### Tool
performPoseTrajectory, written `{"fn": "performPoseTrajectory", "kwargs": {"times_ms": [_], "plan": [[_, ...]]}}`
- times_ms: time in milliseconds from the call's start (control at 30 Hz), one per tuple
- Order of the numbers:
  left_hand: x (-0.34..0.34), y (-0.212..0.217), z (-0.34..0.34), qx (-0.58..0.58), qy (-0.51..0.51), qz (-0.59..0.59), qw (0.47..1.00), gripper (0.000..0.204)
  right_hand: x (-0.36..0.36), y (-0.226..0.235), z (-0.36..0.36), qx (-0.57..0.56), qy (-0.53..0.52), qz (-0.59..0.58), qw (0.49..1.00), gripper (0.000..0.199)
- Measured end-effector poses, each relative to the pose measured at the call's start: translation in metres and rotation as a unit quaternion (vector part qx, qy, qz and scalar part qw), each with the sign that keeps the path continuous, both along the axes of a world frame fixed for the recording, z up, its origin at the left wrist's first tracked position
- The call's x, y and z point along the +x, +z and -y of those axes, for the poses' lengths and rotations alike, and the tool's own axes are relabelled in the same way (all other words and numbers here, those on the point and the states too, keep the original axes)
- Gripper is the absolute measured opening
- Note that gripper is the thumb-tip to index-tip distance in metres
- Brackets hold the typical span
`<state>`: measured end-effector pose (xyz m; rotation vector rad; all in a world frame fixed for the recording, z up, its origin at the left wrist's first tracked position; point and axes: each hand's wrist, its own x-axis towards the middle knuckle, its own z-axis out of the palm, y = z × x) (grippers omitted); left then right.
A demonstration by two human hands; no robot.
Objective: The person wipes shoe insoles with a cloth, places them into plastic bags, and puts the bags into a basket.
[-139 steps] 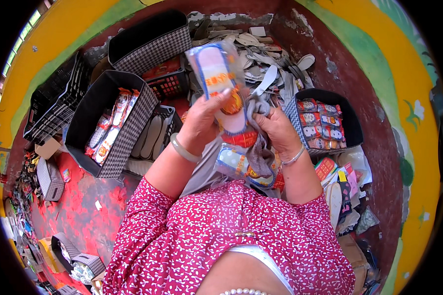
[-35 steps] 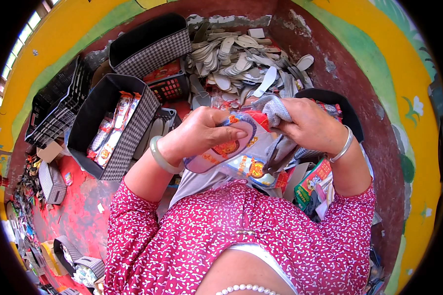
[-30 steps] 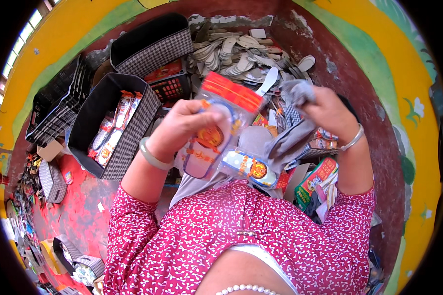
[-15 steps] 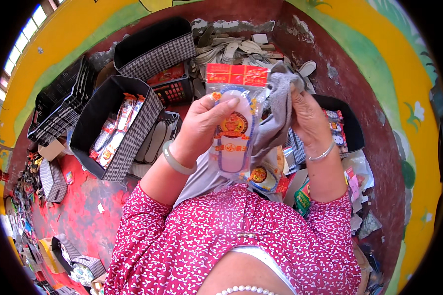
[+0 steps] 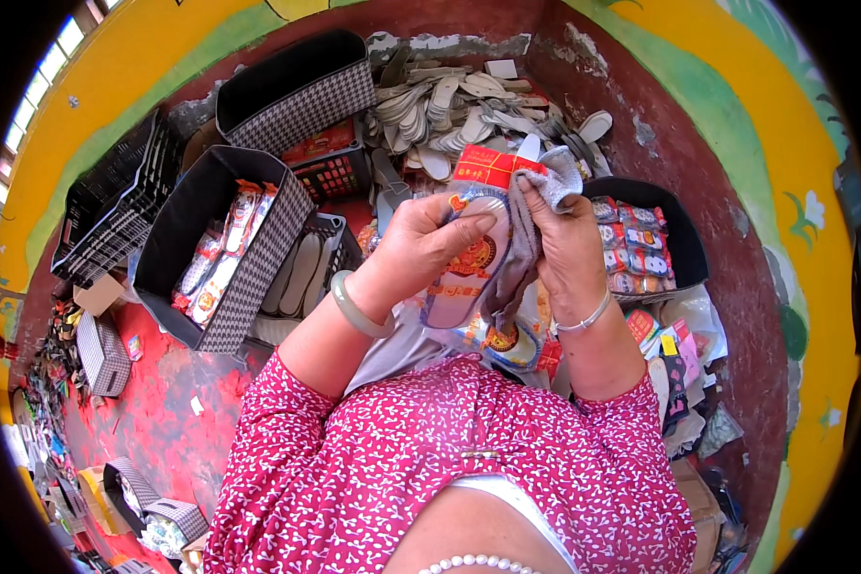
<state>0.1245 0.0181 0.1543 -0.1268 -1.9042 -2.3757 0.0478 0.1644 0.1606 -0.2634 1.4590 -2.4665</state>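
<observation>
one red-topped packaged insole (image 5: 456, 302) was tilted above the lap (image 5: 392, 348) | left hand (image 5: 419, 241) pinched its left side, thumb in front, likely keeping it steady | right hand (image 5: 566, 251) clutched gray cloth (image 5: 517, 263) over its right edge, apparently bracing both | second packet (image 5: 517, 347) lay below, handily near

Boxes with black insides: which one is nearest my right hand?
The box to the right of your right hand, holding rows of wrapped packs; the others are all to your left.
</observation>
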Motion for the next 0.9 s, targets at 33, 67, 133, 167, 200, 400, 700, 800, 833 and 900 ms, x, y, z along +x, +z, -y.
{"fn": "performPoseTrajectory", "kwargs": {"times_ms": [33, 67, 133, 167, 200, 400, 700, 800, 833, 900], "plan": [[0.001, 0.001, 0.001, 0.009, -0.007, 0.009, 1.0, 0.019, 0.0, 0.001, 0.002, 0.004, -0.033, -0.003, 0.999, 0.013], [0.003, 0.001, 0.003, 0.023, -0.011, 0.018, 1.0, 0.02, -0.005, 0.005, 0.0, 0.022, -0.054, -0.005, 0.998, 0.014], [0.01, 0.001, 0.007, 0.05, -0.015, 0.036, 0.998, 0.02, -0.025, 0.016, -0.012, 0.058, -0.093, -0.007, 0.994, 0.016], [0.01, -0.001, 0.009, 0.093, -0.015, 0.049, 0.994, 0.021, -0.043, 0.018, -0.022, -0.005, -0.117, -0.006, 0.993, 0.02], [0.01, -0.006, 0.01, 0.136, -0.011, 0.062, 0.989, 0.023, -0.054, 0.022, -0.036, -0.027, -0.062, -0.06, 0.996, 0.028], [-0.014, -0.028, 0.018, 0.297, -0.035, 0.119, 0.947, 0.036, -0.013, 0.08, -0.02, -0.062, 0.045, -0.082, 0.994, 0.044], [-0.026, -0.051, -0.003, 0.521, -0.092, 0.116, 0.841, 0.035, -0.025, -0.005, 0.024, 0.316, 0.122, -0.457, 0.822, 0.032], [-0.024, -0.081, 0.016, 0.442, -0.081, 0.121, 0.885, 0.04, -0.025, -0.028, 0.021, 0.419, 0.102, -0.51, 0.744, 0.041], [-0.023, -0.082, 0.019, 0.457, -0.081, 0.114, 0.878, 0.04, -0.02, -0.027, 0.02, 0.401, 0.131, -0.517, 0.745, 0.045], [-0.022, -0.083, 0.022, 0.486, -0.08, 0.1, 0.865, 0.039, -0.005, -0.023, 0.02, 0.363, 0.187, -0.527, 0.745, 0.052]]}}
